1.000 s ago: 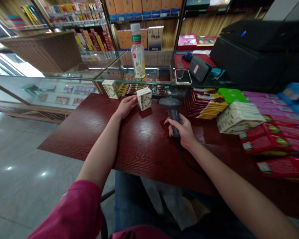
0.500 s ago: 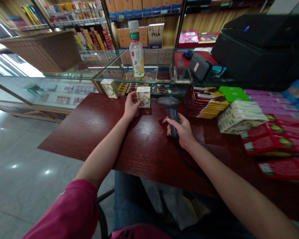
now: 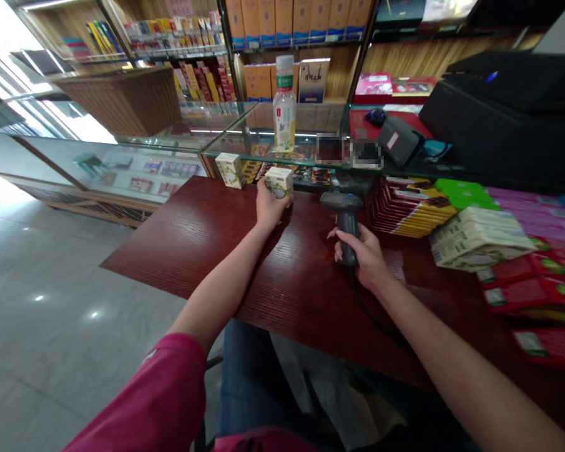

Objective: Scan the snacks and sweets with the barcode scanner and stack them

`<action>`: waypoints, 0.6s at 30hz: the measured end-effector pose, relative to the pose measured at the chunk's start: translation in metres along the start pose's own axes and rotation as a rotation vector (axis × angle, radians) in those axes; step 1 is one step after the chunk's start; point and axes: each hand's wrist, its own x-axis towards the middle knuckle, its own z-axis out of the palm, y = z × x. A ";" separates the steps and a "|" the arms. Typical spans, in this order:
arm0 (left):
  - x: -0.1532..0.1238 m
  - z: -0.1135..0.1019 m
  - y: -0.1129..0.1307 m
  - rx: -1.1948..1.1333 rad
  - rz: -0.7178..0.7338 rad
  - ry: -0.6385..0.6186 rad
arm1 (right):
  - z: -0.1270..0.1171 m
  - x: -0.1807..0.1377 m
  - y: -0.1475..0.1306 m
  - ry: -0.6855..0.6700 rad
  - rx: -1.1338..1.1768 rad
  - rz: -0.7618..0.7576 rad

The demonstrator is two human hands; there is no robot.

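Observation:
My left hand (image 3: pixel 270 206) is closed around a small white box with green leaf print (image 3: pixel 280 182), near the back edge of the brown wooden desk (image 3: pixel 169 232). A matching white-and-green box (image 3: pixel 230 170) stands upright to its left, against the glass case. My right hand (image 3: pixel 360 250) grips a dark barcode scanner (image 3: pixel 346 220) by its handle, the head pointing left. From the handle a black cable (image 3: pixel 365 307) runs down over the desk. The lower part of the held box is partly covered by my fingers and thumb.
On the glass counter stand a clear bottle with yellowish liquid (image 3: pixel 285 113) and a dark device (image 3: pixel 398 139). To the right lie stacked chocolate-coloured packs (image 3: pixel 407 207), pale boxes (image 3: pixel 480 237) and red packs (image 3: pixel 530 289). A wicker basket (image 3: pixel 127 100) sits at the back left.
The view has swung left, so everything appears further right. The box in my left hand has turned and tilted, showing more of its top. My right hand keeps its hold on the scanner.

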 end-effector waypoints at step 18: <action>0.042 -0.096 -0.041 0.082 -0.198 0.410 | 0.073 0.009 0.014 -0.165 -0.017 0.041</action>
